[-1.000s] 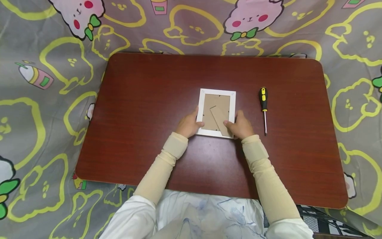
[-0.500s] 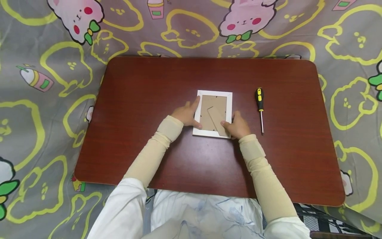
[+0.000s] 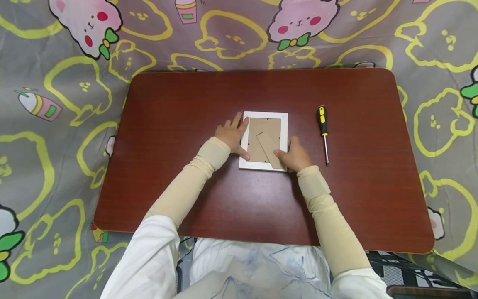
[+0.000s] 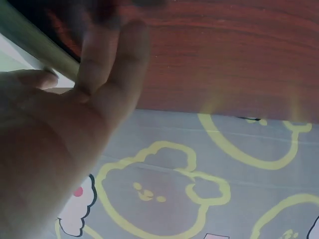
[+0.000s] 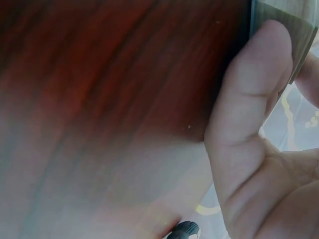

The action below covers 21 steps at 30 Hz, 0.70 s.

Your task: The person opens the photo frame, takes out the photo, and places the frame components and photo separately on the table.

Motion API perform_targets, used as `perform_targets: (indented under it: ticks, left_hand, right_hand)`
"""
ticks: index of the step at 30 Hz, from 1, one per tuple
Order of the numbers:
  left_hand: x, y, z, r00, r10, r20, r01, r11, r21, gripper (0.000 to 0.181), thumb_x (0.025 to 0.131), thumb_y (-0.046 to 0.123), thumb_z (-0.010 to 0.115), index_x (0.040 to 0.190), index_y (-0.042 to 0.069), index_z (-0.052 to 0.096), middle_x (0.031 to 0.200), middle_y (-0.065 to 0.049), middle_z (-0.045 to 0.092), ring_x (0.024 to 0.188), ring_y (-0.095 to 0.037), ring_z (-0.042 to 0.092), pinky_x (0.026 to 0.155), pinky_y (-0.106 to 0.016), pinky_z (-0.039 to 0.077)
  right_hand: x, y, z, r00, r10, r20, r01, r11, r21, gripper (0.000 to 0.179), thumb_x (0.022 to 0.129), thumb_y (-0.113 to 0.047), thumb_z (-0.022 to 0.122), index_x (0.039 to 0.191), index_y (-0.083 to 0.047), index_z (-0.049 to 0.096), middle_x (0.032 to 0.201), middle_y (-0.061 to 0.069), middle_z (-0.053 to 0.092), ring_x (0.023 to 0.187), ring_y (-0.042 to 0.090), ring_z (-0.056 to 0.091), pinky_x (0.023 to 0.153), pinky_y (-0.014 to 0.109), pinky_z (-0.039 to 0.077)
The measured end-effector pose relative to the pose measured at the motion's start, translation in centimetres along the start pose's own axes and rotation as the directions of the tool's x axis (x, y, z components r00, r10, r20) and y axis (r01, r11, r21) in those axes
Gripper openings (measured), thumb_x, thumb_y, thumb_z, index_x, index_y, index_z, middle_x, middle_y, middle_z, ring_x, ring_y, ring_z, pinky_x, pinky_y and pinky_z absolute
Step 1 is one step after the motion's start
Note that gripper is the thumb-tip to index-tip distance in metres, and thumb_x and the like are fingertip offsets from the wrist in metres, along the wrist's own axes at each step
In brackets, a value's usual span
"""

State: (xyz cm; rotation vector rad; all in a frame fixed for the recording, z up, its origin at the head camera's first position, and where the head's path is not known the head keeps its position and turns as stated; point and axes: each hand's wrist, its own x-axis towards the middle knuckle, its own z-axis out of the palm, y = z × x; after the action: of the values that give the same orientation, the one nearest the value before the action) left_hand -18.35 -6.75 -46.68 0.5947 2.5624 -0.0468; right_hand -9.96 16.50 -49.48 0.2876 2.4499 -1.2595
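Observation:
A white picture frame (image 3: 264,124) lies face down on the table, its brown backing board and slanted stand (image 3: 269,150) showing upward. At its left side my left hand (image 3: 232,136) has its fingers spread, the thumb on the white border near the lower left corner. My right hand (image 3: 295,157) holds the lower right edge, thumb on the stand and fingers along the side. In the right wrist view a finger (image 5: 254,74) lies against the frame's side edge (image 5: 286,30). The left wrist view shows the left hand (image 4: 84,104) beside another edge of the frame.
A screwdriver (image 3: 323,124) with a black and yellow handle lies on the table to the right of the frame, tip toward the person. The reddish-brown table (image 3: 171,124) has rounded corners. A patterned grey cloth (image 3: 231,37) hangs behind and around it.
My left hand has loosened from the frame's lower left edge, moved up along the side and spread its fingers. The right hand keeps its hold; the frame looks nearly unmoved.

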Motion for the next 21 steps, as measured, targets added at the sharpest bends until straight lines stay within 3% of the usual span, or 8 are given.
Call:
perform_targets:
  ticks: [4,12,18,21]
  left_hand:
    - [0.08,-0.03,-0.16,0.999,0.027,0.018,-0.028,0.999,0.032,0.148,0.059,0.078,0.078,0.163,0.016,-0.007,0.167,-0.005,-0.018,0.142,-0.037,0.031,0.108,-0.058,0.034]
    - [0.61,-0.64,-0.21,0.996,0.078,0.036,-0.08,0.996,0.04,0.15,0.058,0.082,0.076,0.162,0.014,-0.008,0.167,-0.004,-0.012,0.145,-0.037,0.029,0.111,-0.061,0.029]
    - [0.96,-0.77,-0.53,0.992,0.094,0.088,-0.096,0.995,0.018,0.154,0.056,0.078,0.081,0.162,0.014,-0.011,0.167,-0.005,-0.015,0.146,-0.04,0.025,0.113,-0.062,0.026]
    - [0.83,-0.59,-0.8,0.99,0.09,0.112,-0.095,0.994,0.046,0.155,0.056,0.077,0.082,0.161,0.013,-0.013,0.166,-0.006,-0.018,0.147,-0.039,0.025,0.113,-0.061,0.025]
  right_hand:
    - [0.01,0.08,-0.08,1.0,-0.004,-0.003,0.004,1.0,0.001,0.047,0.096,-0.027,0.069,0.117,0.002,0.04,0.092,0.026,0.057,0.058,0.031,0.061,0.047,0.039,0.056]
    - [0.27,0.29,0.06,1.0,-0.001,-0.021,0.001,1.0,-0.021,0.046,0.096,-0.029,0.069,0.117,0.001,0.042,0.092,0.024,0.058,0.059,0.03,0.061,0.046,0.036,0.054]
    - [0.16,0.22,-0.01,1.0,0.013,-0.013,-0.014,0.999,-0.029,0.046,0.097,-0.029,0.068,0.118,0.002,0.041,0.093,0.025,0.058,0.06,0.03,0.062,0.047,0.036,0.055]
    - [0.13,0.23,-0.07,1.0,0.014,-0.006,-0.014,1.0,-0.023,0.047,0.097,-0.03,0.068,0.119,0.002,0.04,0.094,0.026,0.059,0.06,0.03,0.062,0.048,0.036,0.055]
